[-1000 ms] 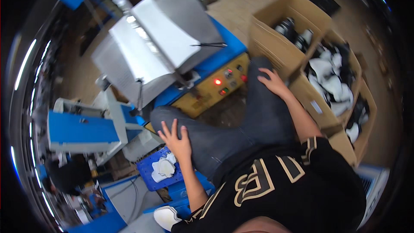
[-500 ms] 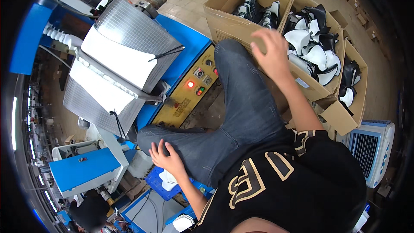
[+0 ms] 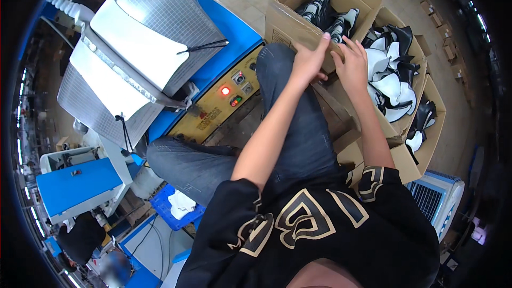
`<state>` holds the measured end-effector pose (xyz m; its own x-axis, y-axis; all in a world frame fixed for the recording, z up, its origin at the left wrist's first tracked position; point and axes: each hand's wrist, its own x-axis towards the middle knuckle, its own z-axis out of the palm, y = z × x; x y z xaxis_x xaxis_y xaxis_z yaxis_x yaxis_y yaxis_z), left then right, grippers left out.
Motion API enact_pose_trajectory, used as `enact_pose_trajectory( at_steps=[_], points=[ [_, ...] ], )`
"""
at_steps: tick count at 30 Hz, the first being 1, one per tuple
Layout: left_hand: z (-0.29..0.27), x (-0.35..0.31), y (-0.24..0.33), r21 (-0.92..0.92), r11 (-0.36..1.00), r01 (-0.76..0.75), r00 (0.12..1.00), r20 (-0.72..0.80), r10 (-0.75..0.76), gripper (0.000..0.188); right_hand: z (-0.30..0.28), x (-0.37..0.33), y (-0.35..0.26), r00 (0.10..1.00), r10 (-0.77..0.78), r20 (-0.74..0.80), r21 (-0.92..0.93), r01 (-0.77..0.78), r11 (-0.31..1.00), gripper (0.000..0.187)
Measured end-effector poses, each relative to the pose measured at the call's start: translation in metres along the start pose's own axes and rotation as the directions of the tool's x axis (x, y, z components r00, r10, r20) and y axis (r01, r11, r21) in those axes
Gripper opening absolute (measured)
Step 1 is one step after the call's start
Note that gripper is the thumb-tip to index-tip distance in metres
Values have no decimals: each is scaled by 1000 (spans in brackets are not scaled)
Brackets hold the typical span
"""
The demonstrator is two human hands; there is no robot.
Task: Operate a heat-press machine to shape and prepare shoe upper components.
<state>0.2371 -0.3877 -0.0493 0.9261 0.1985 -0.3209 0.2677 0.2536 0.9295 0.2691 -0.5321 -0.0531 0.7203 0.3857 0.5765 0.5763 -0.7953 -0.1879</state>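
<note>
Head view showed the bare left hand (image 3: 308, 64), thumb raised and lower fingers curled, just beside the bare right hand (image 3: 353, 66), its fingers bent; whether either gripped cardboard I could not tell. Both were at the near wall of a tall brown cardboard box (image 3: 281, 21), which held stacked black-and-white curved pieces (image 3: 317, 8) and partly screened them. Beside it, a second brown box (image 3: 421, 81) brimmed with loose pieces, with a smaller brown carton (image 3: 434, 133) beyond. A leg in dark grey jeans (image 3: 304, 133) stood between the hands and a yellow control panel (image 3: 213, 109) with a lit red lamp (image 3: 225, 91). Farther left, white sheets (image 3: 138, 42) lay on a gridded grey plate (image 3: 154, 0).
</note>
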Motion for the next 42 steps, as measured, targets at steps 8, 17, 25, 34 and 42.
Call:
enact_pose_trajectory(
  at_steps=[8, 17, 25, 34, 42],
  points=[
    [6, -2, -55, 344, 895, -282, 957, 42, 286, 70, -9, 104, 72, 860, 201, 469, 514, -451, 730, 35],
    [-39, -50, -87, 398, 725, -562, 826, 224, 517, 16, 159, 228, 205, 430, 26, 903, -176, 314, 933, 42],
    [-51, -34, -89, 347, 782, -517, 856, 210, 472, 16, 240, 220, 218, 347, 160, 924, -329, 509, 795, 33],
    [-50, -21, -93, 343, 817, -464, 886, 189, 424, 14, 298, 200, 272, 133, 254, 958, -285, 339, 897, 35],
    [-49, -15, -96, 294, 839, -457, 889, 150, 432, 11, 294, 228, 330, -54, 480, 876, -432, -530, 730, 31]
  ],
)
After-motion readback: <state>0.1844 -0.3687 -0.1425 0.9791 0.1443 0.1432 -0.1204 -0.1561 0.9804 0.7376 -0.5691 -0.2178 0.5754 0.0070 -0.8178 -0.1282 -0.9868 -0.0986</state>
